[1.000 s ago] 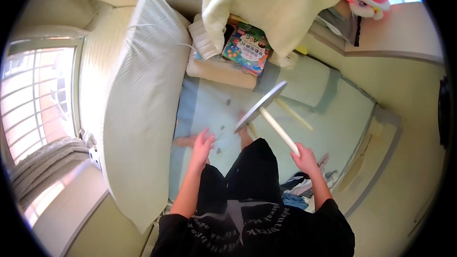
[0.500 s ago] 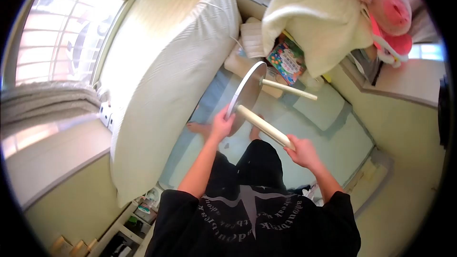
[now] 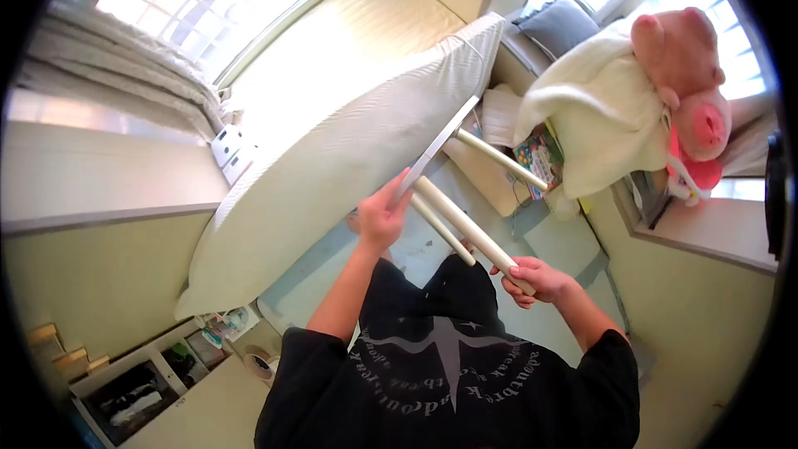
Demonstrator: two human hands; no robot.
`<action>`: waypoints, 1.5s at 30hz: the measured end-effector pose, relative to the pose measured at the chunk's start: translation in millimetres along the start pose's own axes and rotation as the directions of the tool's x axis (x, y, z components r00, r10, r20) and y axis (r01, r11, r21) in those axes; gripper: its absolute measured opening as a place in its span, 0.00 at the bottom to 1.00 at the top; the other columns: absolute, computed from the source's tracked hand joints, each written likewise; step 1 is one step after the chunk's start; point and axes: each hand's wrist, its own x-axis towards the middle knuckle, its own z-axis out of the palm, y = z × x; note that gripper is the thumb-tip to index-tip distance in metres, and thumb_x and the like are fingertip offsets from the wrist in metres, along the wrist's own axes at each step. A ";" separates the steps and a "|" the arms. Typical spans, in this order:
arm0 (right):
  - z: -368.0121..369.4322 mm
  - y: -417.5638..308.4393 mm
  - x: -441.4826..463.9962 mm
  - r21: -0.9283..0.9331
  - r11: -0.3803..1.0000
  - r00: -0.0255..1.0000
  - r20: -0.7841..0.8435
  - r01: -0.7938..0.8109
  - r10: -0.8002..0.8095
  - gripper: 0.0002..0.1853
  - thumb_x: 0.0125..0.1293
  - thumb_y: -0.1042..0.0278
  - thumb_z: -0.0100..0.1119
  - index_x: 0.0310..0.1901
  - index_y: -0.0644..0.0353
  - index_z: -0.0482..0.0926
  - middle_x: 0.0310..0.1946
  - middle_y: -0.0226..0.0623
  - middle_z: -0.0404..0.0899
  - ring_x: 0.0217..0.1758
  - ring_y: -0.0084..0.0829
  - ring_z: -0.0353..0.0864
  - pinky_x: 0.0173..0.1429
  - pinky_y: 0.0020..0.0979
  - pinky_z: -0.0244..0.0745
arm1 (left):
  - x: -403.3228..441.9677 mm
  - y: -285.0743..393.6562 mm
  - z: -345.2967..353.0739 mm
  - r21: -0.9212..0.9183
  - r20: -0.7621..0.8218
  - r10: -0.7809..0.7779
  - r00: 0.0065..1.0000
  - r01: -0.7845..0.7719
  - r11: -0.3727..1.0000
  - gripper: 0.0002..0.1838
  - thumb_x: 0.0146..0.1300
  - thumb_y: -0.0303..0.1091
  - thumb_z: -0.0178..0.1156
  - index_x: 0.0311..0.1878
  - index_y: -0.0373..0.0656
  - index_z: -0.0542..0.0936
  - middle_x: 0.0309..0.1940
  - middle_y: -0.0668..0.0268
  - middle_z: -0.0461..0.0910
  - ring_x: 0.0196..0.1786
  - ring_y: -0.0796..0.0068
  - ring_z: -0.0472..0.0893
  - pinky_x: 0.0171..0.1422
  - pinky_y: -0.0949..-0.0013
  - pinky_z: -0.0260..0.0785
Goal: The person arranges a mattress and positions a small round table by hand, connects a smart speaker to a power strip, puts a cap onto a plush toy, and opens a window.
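- A stool is held off the mat, in front of the person's shorts; its top is seen nearly edge-on, and its three pale legs are pointed toward the lower right.
- The rim of the top is gripped by the left hand; the fingers are clamped on the near edge, though their tips are partly hidden.
- One leg is held near its free end by the right hand; the fingers are curled round it, with the thumb laid on the upper side and the leg's tip left showing just past the grip.
- The held leg is flanked by the other two, one farther up and one just beside it.
- A mattress is stood on its edge, tilted, beyond the left hand, and is partly covered from view by the top.
- A book is seen behind the upper leg, near a cream blanket.
- A pink plush toy is set against the blanket, and a grey cushion is placed near by.
- A curtain is bunched by the window.
- At the lower left, a drawer is filled with dark things.
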 end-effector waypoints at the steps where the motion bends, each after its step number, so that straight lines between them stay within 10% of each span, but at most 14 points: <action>1: 9.8 -13.4 0.1 -0.238 0.971 0.997 -0.075 0.018 -0.037 0.23 0.80 0.52 0.54 0.66 0.58 0.71 0.30 0.31 0.76 0.23 0.23 0.76 0.30 0.31 0.77 | 4.4 9.4 -8.4 0.006 -0.046 0.046 0.998 -0.046 0.999 0.23 0.66 0.25 0.68 0.65 0.46 0.84 0.38 0.55 0.89 0.23 0.75 0.77 0.32 0.70 0.72; 4: 56.0 -38.1 -0.5 -0.812 0.581 0.840 -0.351 -0.054 -0.414 0.24 0.78 0.55 0.56 0.67 0.59 0.70 0.35 0.40 0.82 0.27 0.31 0.83 0.34 0.36 0.79 | 15.0 55.3 -37.3 0.241 -0.110 0.056 0.992 -0.028 0.970 0.22 0.66 0.24 0.68 0.64 0.46 0.84 0.40 0.53 0.89 0.25 0.69 0.81 0.35 0.70 0.74; 8: 123.8 -63.4 7.9 -0.888 -0.146 0.613 -0.173 -0.436 -0.771 0.26 0.69 0.55 0.65 0.63 0.58 0.73 0.36 0.51 0.85 0.35 0.54 0.85 0.39 0.48 0.79 | 24.5 87.5 -64.5 0.194 -0.224 0.135 0.965 -0.091 0.977 0.20 0.66 0.24 0.67 0.62 0.42 0.85 0.47 0.51 0.89 0.37 0.61 0.89 0.42 0.69 0.80; 20: 108.0 -66.4 66.2 -0.968 0.223 0.712 -0.078 0.112 -0.698 0.12 0.65 0.64 0.73 0.42 0.62 0.82 0.28 0.51 0.81 0.31 0.45 0.81 0.39 0.41 0.76 | 65.3 160.9 -137.6 0.475 -0.054 0.666 0.744 -0.568 0.672 0.17 0.60 0.25 0.66 0.53 0.39 0.88 0.49 0.55 0.90 0.53 0.55 0.90 0.54 0.60 0.85; 25: 118.3 -51.9 107.3 -0.934 0.230 0.605 -0.020 0.273 -0.796 0.11 0.65 0.70 0.72 0.35 0.62 0.77 0.23 0.35 0.74 0.26 0.23 0.74 0.33 0.31 0.71 | 83.5 205.0 -181.7 0.382 0.135 0.788 0.601 -0.765 0.518 0.11 0.68 0.36 0.67 0.47 0.40 0.89 0.47 0.55 0.90 0.53 0.57 0.90 0.57 0.58 0.84; 28: 129.7 -53.7 131.7 -0.877 0.323 0.587 -0.060 0.356 -0.808 0.11 0.65 0.71 0.72 0.33 0.61 0.76 0.22 0.32 0.74 0.26 0.22 0.72 0.33 0.31 0.70 | 79.8 191.9 -210.7 0.436 -0.261 0.854 0.450 -0.735 0.520 0.16 0.72 0.44 0.64 0.45 0.38 0.87 0.44 0.54 0.90 0.47 0.58 0.90 0.55 0.57 0.83; 30: 131.8 -56.5 150.1 -0.837 0.365 0.592 -0.062 0.408 -0.804 0.11 0.65 0.72 0.72 0.32 0.61 0.76 0.22 0.30 0.74 0.26 0.22 0.71 0.32 0.30 0.70 | 61.7 152.7 -230.7 0.236 -0.603 0.634 0.485 -0.650 0.722 0.28 0.76 0.57 0.56 0.47 0.35 0.85 0.39 0.52 0.88 0.39 0.60 0.88 0.54 0.58 0.79; 33: 137.4 -63.0 183.1 -0.820 0.350 0.578 -0.029 0.452 -0.816 0.11 0.65 0.72 0.72 0.33 0.61 0.76 0.21 0.31 0.73 0.25 0.23 0.71 0.31 0.31 0.69 | 46.2 93.6 -273.2 -0.644 -0.314 0.089 0.945 -0.281 0.711 0.36 0.78 0.65 0.45 0.53 0.37 0.84 0.43 0.55 0.88 0.42 0.61 0.84 0.55 0.58 0.75; 35: 147.9 -70.6 204.5 -0.844 0.257 0.549 0.053 0.471 -0.834 0.10 0.65 0.72 0.72 0.33 0.61 0.77 0.20 0.33 0.73 0.23 0.25 0.71 0.30 0.31 0.69 | 48.5 89.4 -272.4 -0.860 -0.255 -0.193 0.948 -0.131 0.493 0.42 0.75 0.69 0.42 0.65 0.34 0.76 0.58 0.54 0.82 0.56 0.62 0.82 0.60 0.59 0.75; 37: 163.1 -81.7 225.0 -0.873 0.126 0.496 0.145 0.472 -0.856 0.10 0.64 0.71 0.73 0.34 0.61 0.78 0.20 0.37 0.73 0.22 0.29 0.71 0.30 0.32 0.70 | 63.0 113.4 -271.3 -0.945 -0.213 -0.320 0.923 -0.111 0.309 0.51 0.71 0.74 0.45 0.78 0.34 0.63 0.73 0.58 0.72 0.69 0.62 0.76 0.67 0.58 0.73; 40: 171.9 -80.9 253.4 -0.874 0.030 0.463 0.227 0.484 -0.857 0.10 0.64 0.70 0.73 0.37 0.62 0.80 0.21 0.41 0.73 0.22 0.35 0.72 0.31 0.34 0.71 | 81.8 128.2 -286.7 -0.874 -0.323 -0.373 0.870 -0.122 0.470 0.45 0.71 0.62 0.55 0.77 0.34 0.62 0.72 0.56 0.72 0.69 0.57 0.76 0.70 0.54 0.72; 45: 184.4 -101.7 310.2 -0.872 0.009 0.465 0.253 0.490 -0.848 0.12 0.64 0.67 0.74 0.42 0.63 0.82 0.24 0.43 0.77 0.24 0.40 0.76 0.33 0.35 0.74 | 88.1 99.3 -330.1 -0.931 -0.217 -0.354 0.910 -0.083 0.356 0.38 0.64 0.38 0.58 0.76 0.34 0.62 0.69 0.50 0.73 0.70 0.53 0.75 0.73 0.51 0.71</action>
